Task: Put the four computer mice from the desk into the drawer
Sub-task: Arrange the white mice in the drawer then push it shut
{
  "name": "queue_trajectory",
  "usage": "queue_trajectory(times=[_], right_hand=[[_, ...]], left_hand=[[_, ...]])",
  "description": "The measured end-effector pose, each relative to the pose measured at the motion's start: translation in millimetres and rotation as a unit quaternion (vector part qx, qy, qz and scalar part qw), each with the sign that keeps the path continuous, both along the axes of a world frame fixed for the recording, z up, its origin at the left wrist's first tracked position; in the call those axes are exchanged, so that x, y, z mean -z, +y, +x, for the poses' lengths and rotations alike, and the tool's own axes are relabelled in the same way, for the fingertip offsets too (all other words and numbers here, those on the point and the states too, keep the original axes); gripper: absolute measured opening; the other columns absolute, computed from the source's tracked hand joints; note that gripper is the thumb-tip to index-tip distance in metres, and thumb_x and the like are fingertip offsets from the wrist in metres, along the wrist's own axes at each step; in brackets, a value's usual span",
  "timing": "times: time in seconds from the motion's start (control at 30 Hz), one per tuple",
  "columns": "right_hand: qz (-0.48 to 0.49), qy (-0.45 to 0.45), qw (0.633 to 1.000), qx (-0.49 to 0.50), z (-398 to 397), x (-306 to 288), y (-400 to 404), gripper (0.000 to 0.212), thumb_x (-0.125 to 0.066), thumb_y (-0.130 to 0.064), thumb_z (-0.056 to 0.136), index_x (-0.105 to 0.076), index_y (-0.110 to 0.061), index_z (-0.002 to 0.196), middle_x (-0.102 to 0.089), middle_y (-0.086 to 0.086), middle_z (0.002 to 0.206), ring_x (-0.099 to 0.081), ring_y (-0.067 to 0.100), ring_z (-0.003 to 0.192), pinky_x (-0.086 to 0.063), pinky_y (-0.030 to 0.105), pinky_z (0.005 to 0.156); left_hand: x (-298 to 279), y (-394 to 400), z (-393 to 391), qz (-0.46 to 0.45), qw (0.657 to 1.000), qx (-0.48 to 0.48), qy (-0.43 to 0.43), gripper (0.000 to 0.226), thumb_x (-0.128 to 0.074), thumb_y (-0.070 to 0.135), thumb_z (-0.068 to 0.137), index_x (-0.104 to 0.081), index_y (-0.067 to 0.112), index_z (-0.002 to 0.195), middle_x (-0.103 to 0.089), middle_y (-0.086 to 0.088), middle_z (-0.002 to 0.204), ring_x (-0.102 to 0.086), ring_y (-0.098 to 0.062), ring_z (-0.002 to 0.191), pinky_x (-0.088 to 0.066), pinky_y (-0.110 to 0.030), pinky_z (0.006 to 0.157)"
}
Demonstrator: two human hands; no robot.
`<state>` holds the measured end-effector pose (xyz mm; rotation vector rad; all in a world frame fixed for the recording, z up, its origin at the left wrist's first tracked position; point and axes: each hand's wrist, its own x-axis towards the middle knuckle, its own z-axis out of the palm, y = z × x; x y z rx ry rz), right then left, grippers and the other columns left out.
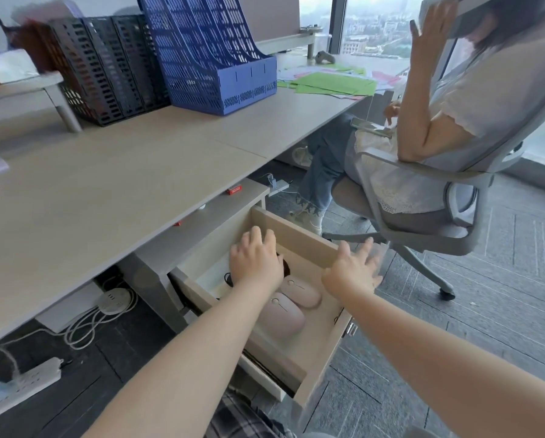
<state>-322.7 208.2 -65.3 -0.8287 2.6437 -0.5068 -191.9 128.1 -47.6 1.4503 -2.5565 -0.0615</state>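
I see the drawer pulled out under the desk. Inside it lie two pink mice side by side, with something dark beyond them that I cannot make out. My left hand hovers over the drawer, fingers loosely bent, holding nothing. My right hand is spread flat at the drawer's front rim, empty. I can read no writing.

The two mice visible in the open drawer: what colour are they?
Both mice are pale pink, seen in the head view.
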Motion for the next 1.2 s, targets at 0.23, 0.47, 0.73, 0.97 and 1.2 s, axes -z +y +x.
queue_trajectory(times=[0.23, 0.47, 0.73, 0.97, 1.2], right_hand=[[-0.083, -0.064, 0.993, 0.059, 5, 5, 0, 0.065, -0.046, -0.004, 0.079, -0.026, -0.015, 0.14, 0.011, 0.025, 0.157, 0.009, 0.034, 0.147, -0.023, 0.051, 0.117], [-0.121, -0.087, 0.987, 0.058, 22, 3, -38, 0.068, -0.043, -0.004, 0.075, -0.025, -0.01, 0.141, 0.006, 0.025, 0.157, 0.005, 0.031, 0.148, -0.03, 0.049, 0.114], [-0.219, -0.172, 0.952, 0.128, 43, 7, -92, 0.082, -0.043, -0.011, 0.073, -0.008, -0.007, 0.147, -0.021, 0.016, 0.155, -0.037, 0.038, 0.135, -0.041, 0.047, 0.106], [-0.223, -0.219, 0.942, 0.123, 63, 14, -137, 0.025, -0.039, -0.01, 0.091, -0.049, 0.002, 0.109, -0.06, 0.024, 0.107, -0.057, 0.037, 0.096, -0.043, 0.041, 0.079], [-0.212, -0.279, 0.936, 0.022, 100, 25, -158, 0.057, -0.03, 0.007, 0.081, -0.044, -0.009, 0.133, -0.061, 0.02, 0.121, -0.058, 0.032, 0.082, -0.038, 0.034, 0.066]], left_hand=[[-38, -55, 44, -0.072, 0.996, -0.046, 0.016, 0.061, -0.037, 0.039, 0.097, -0.016, 0.014, 0.15, -0.009, -0.014, 0.16, -0.004, -0.026, 0.148, -0.011, -0.044, 0.119], [-60, -97, 70, -0.033, 0.993, -0.113, 0.016, 0.064, -0.026, 0.042, 0.1, -0.008, 0.006, 0.15, -0.002, -0.016, 0.16, 0.004, -0.026, 0.148, -0.005, -0.041, 0.121], [-62, -149, 87, 0.107, 0.979, -0.158, 0.065, 0.063, -0.02, 0.043, 0.101, -0.019, 0.001, 0.148, -0.014, -0.015, 0.159, -0.008, -0.025, 0.148, -0.01, -0.041, 0.12], [-50, -175, 106, 0.085, 0.986, -0.146, -0.009, 0.065, -0.017, 0.05, 0.098, -0.017, 0.011, 0.15, -0.011, -0.003, 0.161, -0.004, -0.017, 0.148, -0.006, -0.039, 0.119], [-51, -188, 110, 0.076, 0.99, -0.12, -0.02, 0.068, -0.019, 0.053, 0.097, -0.013, 0.013, 0.151, -0.006, -0.001, 0.162, 0.0, -0.015, 0.148, -0.002, -0.039, 0.121]])
